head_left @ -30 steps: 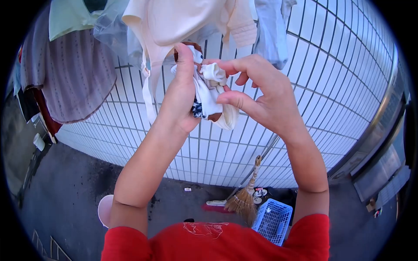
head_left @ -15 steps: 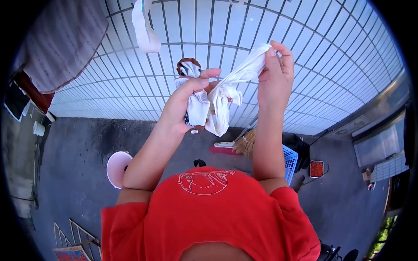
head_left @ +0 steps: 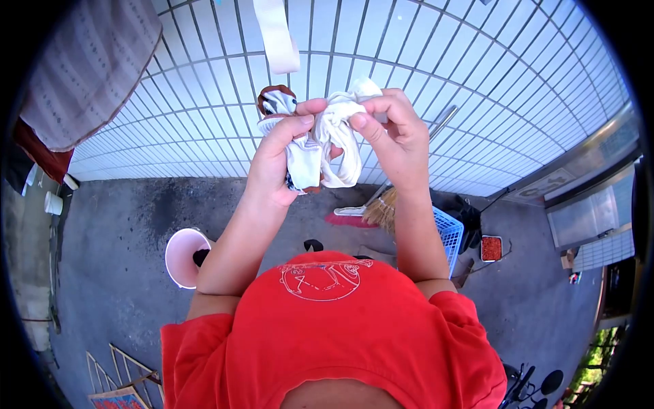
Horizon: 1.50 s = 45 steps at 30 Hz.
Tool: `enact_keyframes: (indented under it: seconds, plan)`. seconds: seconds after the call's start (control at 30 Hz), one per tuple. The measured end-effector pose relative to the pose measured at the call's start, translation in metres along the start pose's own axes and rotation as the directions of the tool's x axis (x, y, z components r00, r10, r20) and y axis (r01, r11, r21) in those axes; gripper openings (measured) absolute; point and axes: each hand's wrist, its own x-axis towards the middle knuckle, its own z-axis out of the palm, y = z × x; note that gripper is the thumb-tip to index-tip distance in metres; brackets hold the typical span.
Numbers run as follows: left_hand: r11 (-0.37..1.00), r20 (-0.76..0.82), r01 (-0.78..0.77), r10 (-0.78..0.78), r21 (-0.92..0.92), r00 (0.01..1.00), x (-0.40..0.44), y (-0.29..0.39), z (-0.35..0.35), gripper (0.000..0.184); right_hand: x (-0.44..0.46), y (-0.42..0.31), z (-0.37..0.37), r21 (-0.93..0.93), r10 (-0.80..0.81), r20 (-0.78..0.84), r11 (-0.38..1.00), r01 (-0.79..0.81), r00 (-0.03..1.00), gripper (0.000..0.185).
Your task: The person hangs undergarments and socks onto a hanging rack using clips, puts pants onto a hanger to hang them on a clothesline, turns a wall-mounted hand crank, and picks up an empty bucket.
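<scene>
In the head view my left hand [head_left: 272, 153] is closed around a bunched white sock [head_left: 304, 163] with brown and dark patterned parts. Its thumb and forefinger also meet the edge of a twisted white cloth [head_left: 346, 167], perhaps another sock, which hangs in a loop. My right hand [head_left: 402, 143] pinches the upper part of that white cloth between thumb and fingers. Both hands are close together, raised in front of the tiled wall. What lies inside my left palm is hidden.
A white strap [head_left: 279, 41] hangs above my hands, and a striped cloth [head_left: 92, 75] hangs at left. On the floor are a pink bucket [head_left: 182, 259] with something dark in it, a broom [head_left: 383, 208], a blue basket [head_left: 446, 235] and a tray of red stuff [head_left: 491, 249].
My right hand has come down and left, towards my left hand. The white cloth, stretched out before, is now gathered into a loop between the hands.
</scene>
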Motion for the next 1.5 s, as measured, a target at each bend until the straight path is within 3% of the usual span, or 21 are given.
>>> enact_keyframes:
  seconds: [0.07, 0.1, 0.27, 0.33, 0.47, 0.5, 0.57, 0.6, 0.63, 0.67, 0.7, 0.8, 0.93, 1.0, 1.07, 1.13, 1.23, 1.27, 1.33, 1.47, 1.5]
  plan:
    - [0.993, 0.014, 0.05, -0.052, 0.104, 0.999, 0.002, 0.002, -0.009, 0.027, 0.002, -0.002, 0.004, 0.507, 0.223, -0.133, 0.852, -0.127, 0.966, 0.016]
    - [0.987, -0.09, -0.011, 0.025, 0.161, 0.996, 0.003, -0.001, -0.01, 0.026, 0.003, -0.001, 0.002, 0.583, 0.301, -0.201, 0.801, -0.133, 0.932, 0.015]
    - [0.991, -0.174, -0.033, 0.055, 0.13, 0.983, 0.004, 0.005, -0.038, 0.023, 0.008, -0.007, -0.004, 0.679, 0.295, -0.307, 0.734, -0.009, 0.905, 0.016]
    - [0.996, -0.287, -0.048, 0.068, 0.076, 0.956, 0.003, 0.009, -0.04, 0.024, 0.014, -0.011, -0.007, 0.681, 0.318, -0.532, 0.711, 0.174, 0.785, 0.017]
    - [0.998, -0.341, -0.051, 0.063, 0.043, 0.938, 0.0, 0.007, -0.058, 0.022, 0.014, -0.011, -0.026, 0.664, 0.339, -0.581, 0.723, 0.19, 0.74, 0.027]
    - [0.996, -0.257, -0.044, 0.062, 0.077, 0.964, -0.004, 0.009, -0.054, 0.022, 0.012, -0.01, -0.027, 0.664, 0.333, -0.581, 0.722, 0.196, 0.743, 0.027]
    - [0.979, -0.043, -0.055, 0.065, 0.198, 0.997, -0.013, 0.01, -0.041, 0.023, 0.005, -0.003, -0.028, 0.668, 0.309, -0.284, 0.743, -0.044, 0.907, 0.019]
    - [0.968, 0.028, -0.073, 0.069, 0.24, 0.997, -0.018, 0.01, -0.026, 0.025, 0.005, -0.003, -0.025, 0.666, 0.303, -0.283, 0.745, -0.041, 0.91, 0.019]
    - [0.968, 0.028, -0.078, 0.073, 0.237, 0.997, -0.022, 0.011, -0.011, 0.025, 0.005, -0.004, -0.019, 0.566, 0.222, -0.192, 0.821, -0.077, 0.956, 0.015]
    - [0.906, 0.029, -0.129, 0.128, 0.404, 0.991, -0.026, 0.012, 0.005, 0.027, 0.004, -0.005, -0.012, 0.456, 0.15, -0.084, 0.885, -0.096, 0.985, 0.012]
    - [0.811, 0.035, -0.169, 0.18, 0.56, 0.983, -0.029, 0.013, 0.014, 0.029, 0.005, -0.013, -0.008, 0.441, 0.162, -0.029, 0.888, -0.132, 0.986, 0.013]
    - [0.671, 0.086, -0.199, 0.199, 0.714, 0.976, -0.027, 0.014, 0.019, 0.031, 0.003, -0.016, -0.001, 0.378, 0.119, 0.056, 0.916, -0.131, 0.991, 0.014]
    - [0.588, 0.084, -0.275, 0.331, 0.761, 0.94, -0.025, 0.01, 0.015, 0.031, 0.002, -0.017, 0.003, 0.27, 0.077, 0.06, 0.959, -0.09, 0.995, 0.016]
    - [0.609, 0.065, -0.24, 0.295, 0.756, 0.953, -0.025, 0.014, 0.014, 0.031, 0.002, -0.019, 0.005, 0.274, 0.102, 0.059, 0.955, -0.114, 0.993, 0.015]
    - [0.542, 0.134, -0.392, 0.453, 0.744, 0.881, -0.023, 0.012, 0.009, 0.031, 0.003, -0.02, 0.007, 0.281, 0.126, 0.061, 0.95, -0.138, 0.99, 0.015]
    - [0.43, 0.194, -0.464, 0.537, 0.774, 0.821, -0.022, 0.016, 0.014, 0.02, 0.005, -0.021, 0.008, 0.361, 0.26, 0.141, 0.885, -0.294, 0.955, 0.014]
    - [0.062, 0.401, -0.479, 0.462, 0.875, 0.791, -0.029, 0.025, 0.016, 0.023, 0.005, -0.017, 0.01, 0.446, 0.297, 0.279, 0.802, -0.397, 0.913, 0.017]
    - [0.06, 0.404, -0.482, 0.46, 0.874, 0.791, -0.028, 0.025, 0.014, 0.023, 0.005, -0.016, 0.01, 0.448, 0.295, 0.275, 0.803, -0.394, 0.915, 0.017]
    - [-0.317, 0.688, -0.622, 0.469, 0.716, 0.554, -0.022, 0.025, 0.009, 0.04, 0.004, -0.016, 0.01, 0.479, 0.374, 0.316, 0.731, -0.487, 0.872, 0.013]
    - [-0.313, 0.741, -0.675, 0.365, 0.668, 0.564, -0.023, 0.024, 0.008, 0.042, 0.0, -0.013, 0.007, 0.532, 0.4, 0.249, 0.705, -0.47, 0.882, 0.01]
    - [-0.313, 0.745, -0.679, 0.359, 0.664, 0.563, -0.023, 0.025, 0.007, 0.042, 0.0, -0.014, 0.008, 0.651, 0.438, 0.2, 0.609, -0.453, 0.876, 0.009]
